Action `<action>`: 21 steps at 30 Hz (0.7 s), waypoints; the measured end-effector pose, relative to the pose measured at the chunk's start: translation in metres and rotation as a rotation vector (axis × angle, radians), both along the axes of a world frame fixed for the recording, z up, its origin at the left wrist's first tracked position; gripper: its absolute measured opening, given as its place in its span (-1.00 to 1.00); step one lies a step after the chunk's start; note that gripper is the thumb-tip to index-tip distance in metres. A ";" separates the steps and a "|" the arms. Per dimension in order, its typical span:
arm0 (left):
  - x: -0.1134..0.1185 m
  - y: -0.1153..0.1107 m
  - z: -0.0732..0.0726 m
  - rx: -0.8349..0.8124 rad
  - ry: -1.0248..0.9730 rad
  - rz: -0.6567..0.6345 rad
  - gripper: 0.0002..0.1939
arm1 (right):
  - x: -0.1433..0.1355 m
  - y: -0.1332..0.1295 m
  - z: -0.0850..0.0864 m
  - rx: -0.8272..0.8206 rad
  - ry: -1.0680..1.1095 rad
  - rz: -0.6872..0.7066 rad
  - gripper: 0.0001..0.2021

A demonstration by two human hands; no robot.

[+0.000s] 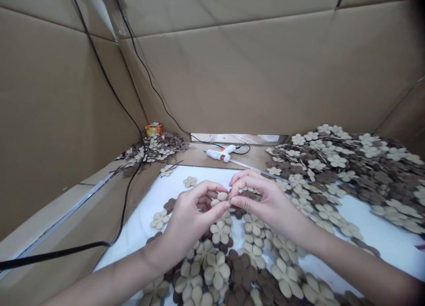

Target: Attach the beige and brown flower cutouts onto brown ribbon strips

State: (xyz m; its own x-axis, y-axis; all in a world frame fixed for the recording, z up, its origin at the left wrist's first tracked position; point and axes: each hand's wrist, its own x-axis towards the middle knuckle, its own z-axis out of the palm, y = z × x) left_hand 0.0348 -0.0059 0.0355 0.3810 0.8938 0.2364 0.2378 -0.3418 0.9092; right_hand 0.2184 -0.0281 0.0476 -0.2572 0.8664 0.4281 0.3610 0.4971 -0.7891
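Note:
Near the middle of the view, my left hand (195, 208) pinches a beige flower cutout (222, 196) between thumb and fingers. From the other side, my right hand (262, 197) has its thumb and index finger closed at the flower's right edge. The fingertips of both hands almost meet around it, and part of the flower is hidden by them. Beneath and in front of the hands, many beige flowers (216, 269) and dark brown flowers (242, 270) lie scattered and overlapping on a white board (146, 208).
A white glue gun (222, 153) lies behind the board. A large flower pile (365, 164) spreads at the right; a smaller pile (159, 147) with brown strips and an orange box (153, 129) stands back left. A black cable (124, 199) hangs at left. Cardboard walls (232, 75) surround the area.

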 end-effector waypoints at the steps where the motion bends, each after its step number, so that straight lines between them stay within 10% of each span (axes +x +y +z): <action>1: 0.000 0.000 0.000 0.015 0.007 0.002 -0.79 | 0.000 0.000 0.000 -0.003 0.003 0.000 -0.93; 21: 0.003 -0.008 -0.005 0.024 -0.007 -0.018 -0.86 | -0.003 -0.007 0.000 0.076 -0.164 -0.054 -0.88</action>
State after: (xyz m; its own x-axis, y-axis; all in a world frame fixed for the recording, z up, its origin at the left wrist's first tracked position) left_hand 0.0378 -0.0139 0.0308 0.3950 0.8811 0.2602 0.2248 -0.3673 0.9025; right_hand 0.2157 -0.0353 0.0476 -0.2827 0.8478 0.4487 0.5096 0.5290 -0.6786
